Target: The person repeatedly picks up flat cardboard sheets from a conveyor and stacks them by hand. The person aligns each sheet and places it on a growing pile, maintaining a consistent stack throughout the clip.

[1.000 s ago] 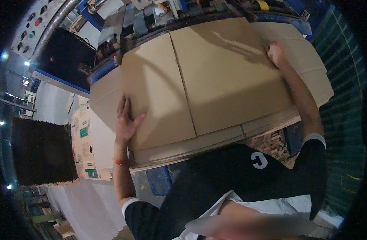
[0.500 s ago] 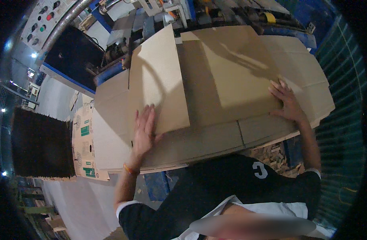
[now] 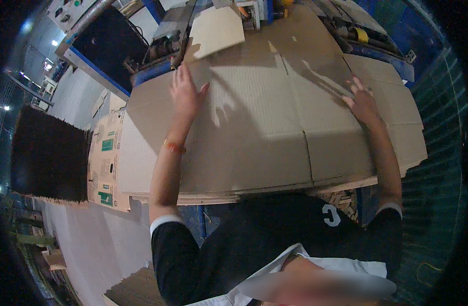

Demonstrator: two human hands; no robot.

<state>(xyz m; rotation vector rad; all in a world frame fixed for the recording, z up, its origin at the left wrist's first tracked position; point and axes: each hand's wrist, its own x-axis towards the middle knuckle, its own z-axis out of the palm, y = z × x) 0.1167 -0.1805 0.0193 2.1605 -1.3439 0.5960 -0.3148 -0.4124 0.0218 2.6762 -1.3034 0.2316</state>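
Observation:
A stack of flat cardboard sheets (image 3: 244, 158) lies in front of me, with creases and dark slots across the top one. Beyond it, a folded cardboard blank (image 3: 310, 38) has its far end among the rollers and belts of a machine. Its lighter left flap (image 3: 216, 33) is folded over. My left hand (image 3: 187, 97) is open over the left part of the stack, thumb held apart from the fingers. Over the right part, my right hand (image 3: 364, 104) has its fingers spread, with nothing held. Whether either palm touches the cardboard is hard to tell.
The machine's blue frame (image 3: 99, 71) stands at far left, below a control panel (image 3: 73, 13). At left are a dark cardboard stack (image 3: 49, 155) and printed cardboard (image 3: 107, 158). A green corrugated barrier (image 3: 438, 168) runs along the right. More cardboard (image 3: 134, 290) lies low at left.
The folded blank has slid away from me into the machine, baring the sheet beneath. My left hand has reached farther forward; my right hand has moved slightly forward.

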